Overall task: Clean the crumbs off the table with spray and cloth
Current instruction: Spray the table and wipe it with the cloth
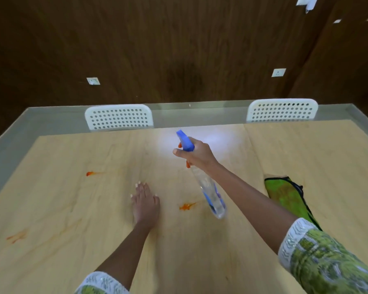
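My right hand [197, 152] grips the neck of a clear spray bottle [208, 190] with a blue trigger head, held tilted above the light wooden table [94, 209], nozzle pointing away from me. My left hand [145, 200] rests flat on the table, fingers straight. Orange smears mark the wood: one [187, 206] between my left hand and the bottle, one [91, 173] farther left, and a fainter one [16, 236] near the left edge. A green cloth [287, 194] with dark trim lies on the table to the right, partly hidden behind my right forearm.
Two white perforated chairs stand at the table's far side, one [119, 117] at left and one [283, 110] at right. A dark wood-panelled wall [179, 49] with white sockets rises behind. A grey border [9, 141] rims the tabletop.
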